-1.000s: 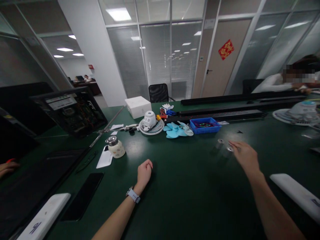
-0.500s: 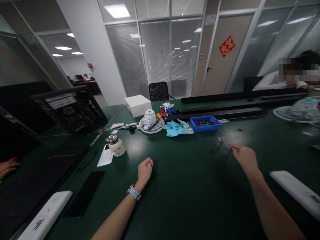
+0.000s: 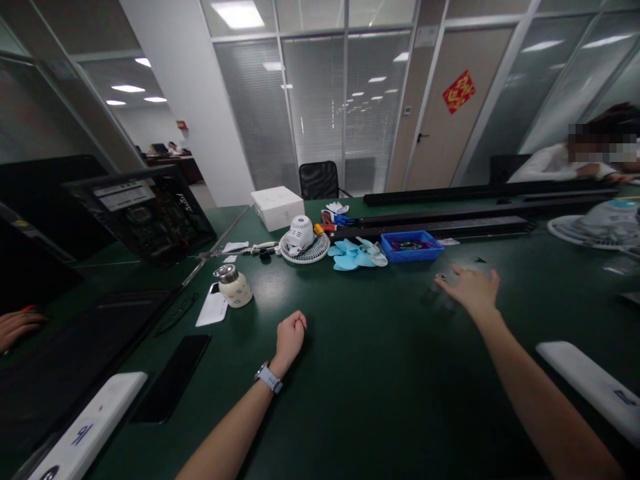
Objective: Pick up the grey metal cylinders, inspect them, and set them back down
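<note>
Moved since the earlier frame: my right hand (image 3: 473,290), shifted from the right-hand container to the left-hand one, its fingers spread where they were pinched.

Item: left container (image 3: 441,276), clear, metal-topped; on the green table (image 3: 350,373), nearer me than the blue tray (image 3: 413,255) and to its right. My thumb is at its top; contact I cannot tell.
Item: right container (image 3: 448,303), clear, just beside the first, below my palm.
Item: my left hand (image 3: 291,337), curled into a loose fist, nothing showing in it; watch (image 3: 269,378) at the wrist. Nearest to it, well apart: cream bottle (image 3: 235,288).

Handling note, my judgement: thumb and forefinger best meet squarely across the metal top, lightly, palm high enough to spare the neighbouring container.

Obscured: right container's top, behind my hand; both clear bodies, faint against green; any contents, unreadable; inside of my left fist; a co-worker's hand (image 3: 20,327), cut off at the left edge.
</note>
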`<state>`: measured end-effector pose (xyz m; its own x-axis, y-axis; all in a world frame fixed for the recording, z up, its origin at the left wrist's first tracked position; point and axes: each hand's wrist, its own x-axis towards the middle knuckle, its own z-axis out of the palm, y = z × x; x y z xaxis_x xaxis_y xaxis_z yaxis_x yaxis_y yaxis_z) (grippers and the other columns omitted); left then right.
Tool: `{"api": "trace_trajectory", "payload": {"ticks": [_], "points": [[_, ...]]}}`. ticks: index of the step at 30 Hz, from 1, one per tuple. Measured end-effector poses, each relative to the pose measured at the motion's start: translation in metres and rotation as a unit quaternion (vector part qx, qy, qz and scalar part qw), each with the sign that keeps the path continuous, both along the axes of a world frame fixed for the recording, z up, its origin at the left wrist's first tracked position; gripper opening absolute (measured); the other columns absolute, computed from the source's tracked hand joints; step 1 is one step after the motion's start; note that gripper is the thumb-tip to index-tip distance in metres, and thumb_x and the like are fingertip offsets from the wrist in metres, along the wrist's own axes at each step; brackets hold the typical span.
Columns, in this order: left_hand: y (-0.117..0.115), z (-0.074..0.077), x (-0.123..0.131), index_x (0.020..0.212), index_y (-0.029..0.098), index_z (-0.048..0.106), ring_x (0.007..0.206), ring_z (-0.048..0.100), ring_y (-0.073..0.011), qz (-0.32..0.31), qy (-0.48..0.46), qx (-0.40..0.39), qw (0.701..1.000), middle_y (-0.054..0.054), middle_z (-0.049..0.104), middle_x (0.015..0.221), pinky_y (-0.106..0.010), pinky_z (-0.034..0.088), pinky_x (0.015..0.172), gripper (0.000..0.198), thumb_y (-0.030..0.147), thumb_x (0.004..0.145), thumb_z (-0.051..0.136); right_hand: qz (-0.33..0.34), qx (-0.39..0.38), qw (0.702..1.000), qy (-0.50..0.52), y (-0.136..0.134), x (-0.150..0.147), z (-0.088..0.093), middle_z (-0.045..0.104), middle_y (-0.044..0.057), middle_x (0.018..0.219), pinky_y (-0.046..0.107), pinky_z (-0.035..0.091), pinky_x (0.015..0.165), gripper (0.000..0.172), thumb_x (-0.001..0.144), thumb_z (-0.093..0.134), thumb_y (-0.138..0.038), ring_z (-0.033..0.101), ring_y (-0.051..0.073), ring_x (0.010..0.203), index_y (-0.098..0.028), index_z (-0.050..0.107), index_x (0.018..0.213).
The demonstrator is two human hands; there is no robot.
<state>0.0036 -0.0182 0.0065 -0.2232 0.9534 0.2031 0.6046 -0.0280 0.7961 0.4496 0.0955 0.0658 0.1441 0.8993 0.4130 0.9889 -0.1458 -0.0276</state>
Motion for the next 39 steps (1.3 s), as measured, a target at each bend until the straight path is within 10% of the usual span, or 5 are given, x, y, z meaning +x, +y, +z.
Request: {"api": "trace_trajectory", "payload": {"ticks": [5,11,22,29,39], "points": [[0.0,-0.001,0.0,0.059,0.02,0.049,0.05,0.045,-0.0129,0.002,0.002,0.006,1.0,0.005,0.045,0.05,-0.022,0.03,0.054,0.021,0.015,0.073,0.034,-0.025,-0.126,0.991,0.046,0.028,0.0,0.006,0.072,0.014,0.086,0.058,0.031,0.095,0.043,0.068,0.068,-0.052,0.066,0.032,0.085,-0.018,0.074,0.095],[0.002,-0.002,0.002,0.06,0.019,0.052,0.052,0.046,-0.0132,-0.015,0.001,0.005,1.0,0.004,0.046,0.051,-0.023,0.032,0.056,0.024,0.013,0.075,0.035,0.114,-0.014,0.99,0.079,0.002,-0.036,0.011,0.074,0.009,0.084,0.053,0.036,0.095,0.04,0.067,0.068,-0.047,0.066,0.029,0.087,-0.021,0.075,0.096],[-0.022,0.025,0.048,0.103,0.02,0.067,0.098,0.058,-0.0197,-0.168,-0.042,0.12,0.978,-0.007,0.066,0.103,-0.033,0.043,0.09,0.023,0.033,0.088,0.055,0.446,-0.116,0.8,0.384,-0.087,-0.219,-0.028,0.071,0.004,0.091,0.034,0.049,0.08,0.04,0.068,0.069,-0.027,0.065,0.019,0.083,-0.022,0.07,0.108],[-0.012,0.028,0.046,0.094,0.023,0.074,0.093,0.059,-0.0206,-0.15,0.01,0.108,0.983,-0.007,0.068,0.096,-0.035,0.043,0.086,0.022,0.037,0.086,0.059,0.436,-0.106,0.787,0.423,-0.086,-0.222,-0.049,0.068,0.005,0.1,0.04,0.046,0.091,0.067,0.064,0.078,-0.04,0.063,0.022,0.095,-0.023,0.057,0.126],[-0.002,0.032,0.025,0.088,0.027,0.076,0.099,0.051,-0.0221,-0.071,0.082,0.164,0.981,-0.006,0.066,0.095,-0.038,0.039,0.091,0.018,0.038,0.085,0.062,0.456,-0.12,0.796,0.38,-0.086,-0.222,-0.052,0.067,0.005,0.098,0.038,0.045,0.087,0.04,0.067,0.077,-0.042,0.061,0.022,0.093,-0.022,0.069,0.101]]}}
